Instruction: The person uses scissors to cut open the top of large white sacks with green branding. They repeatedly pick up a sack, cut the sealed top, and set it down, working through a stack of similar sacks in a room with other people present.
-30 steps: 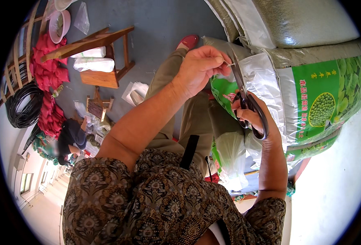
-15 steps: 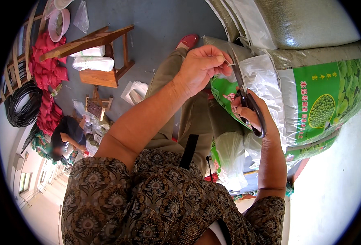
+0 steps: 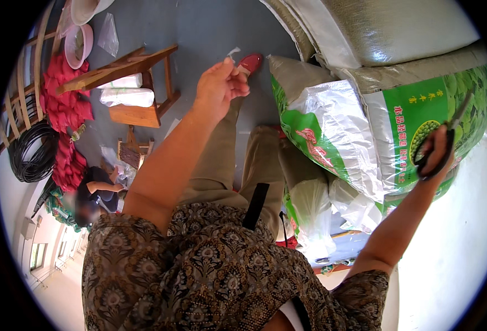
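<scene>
My left hand [image 3: 218,88] is raised over the floor beside my red shoe [image 3: 251,62]. Its thumb and forefinger pinch a small white wisp [image 3: 233,52], perhaps thread or a plastic shred. Out to the right, my right hand [image 3: 435,153] grips black-handled scissors [image 3: 451,132] by the loops, blades pointing up and away. They are held in front of a full green-and-white sack [image 3: 389,129] printed with peas. A smaller filled bag [image 3: 296,83] with a green printed band and a silvery white face [image 3: 340,110] leans against that sack, between my hands.
More stuffed sacks [image 3: 414,27] stand at the far right. On the left are a wooden stool [image 3: 136,114] with white plastic rolls [image 3: 126,97], a pink basin [image 3: 71,49], red net bags [image 3: 61,91] and a black coiled hose [image 3: 31,154]. Another person [image 3: 97,187] sits at the lower left.
My hands have moved apart. The left went up and left with the white wisp; the right swung right with the scissors, away from the smaller bag.
</scene>
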`<state>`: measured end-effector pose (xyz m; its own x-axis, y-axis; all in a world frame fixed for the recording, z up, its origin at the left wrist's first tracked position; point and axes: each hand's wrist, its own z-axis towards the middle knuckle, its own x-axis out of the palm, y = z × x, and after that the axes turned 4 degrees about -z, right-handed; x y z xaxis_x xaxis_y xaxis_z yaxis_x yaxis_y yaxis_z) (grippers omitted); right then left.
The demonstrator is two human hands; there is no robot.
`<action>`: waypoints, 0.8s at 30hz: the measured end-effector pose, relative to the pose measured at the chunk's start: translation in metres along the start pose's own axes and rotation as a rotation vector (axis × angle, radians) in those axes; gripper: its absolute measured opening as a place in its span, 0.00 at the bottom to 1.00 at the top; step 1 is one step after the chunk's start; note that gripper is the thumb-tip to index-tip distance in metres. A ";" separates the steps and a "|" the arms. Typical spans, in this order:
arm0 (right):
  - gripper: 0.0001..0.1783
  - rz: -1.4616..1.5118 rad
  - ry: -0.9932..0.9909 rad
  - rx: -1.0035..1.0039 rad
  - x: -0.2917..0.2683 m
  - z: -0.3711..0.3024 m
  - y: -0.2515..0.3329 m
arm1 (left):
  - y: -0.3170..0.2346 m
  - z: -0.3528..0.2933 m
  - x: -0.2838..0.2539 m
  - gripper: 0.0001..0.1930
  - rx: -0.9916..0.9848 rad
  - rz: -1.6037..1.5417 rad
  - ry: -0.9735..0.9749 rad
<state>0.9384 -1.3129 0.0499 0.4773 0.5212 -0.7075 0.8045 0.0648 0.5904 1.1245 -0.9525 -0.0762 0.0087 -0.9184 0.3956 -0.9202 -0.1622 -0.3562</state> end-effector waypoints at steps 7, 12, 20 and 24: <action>0.23 -0.621 -0.237 -0.050 -0.096 0.158 -0.133 | 0.008 0.000 0.022 0.19 0.256 0.699 0.056; 0.30 -0.606 0.003 0.306 -0.079 0.156 -0.088 | -0.007 -0.017 0.077 0.22 -0.042 0.567 0.317; 0.21 -0.548 -0.032 -0.049 -0.058 0.101 -0.012 | 0.028 -0.014 0.116 0.10 -0.084 0.800 0.459; 0.13 -0.265 0.388 -0.185 0.062 -0.018 0.036 | 0.043 -0.037 0.078 0.06 0.395 1.040 0.501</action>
<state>0.9905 -1.2632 0.0336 0.0703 0.7418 -0.6670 0.7872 0.3694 0.4938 1.0714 -1.0177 -0.0290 -0.8933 -0.4490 0.0201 -0.2153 0.3883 -0.8960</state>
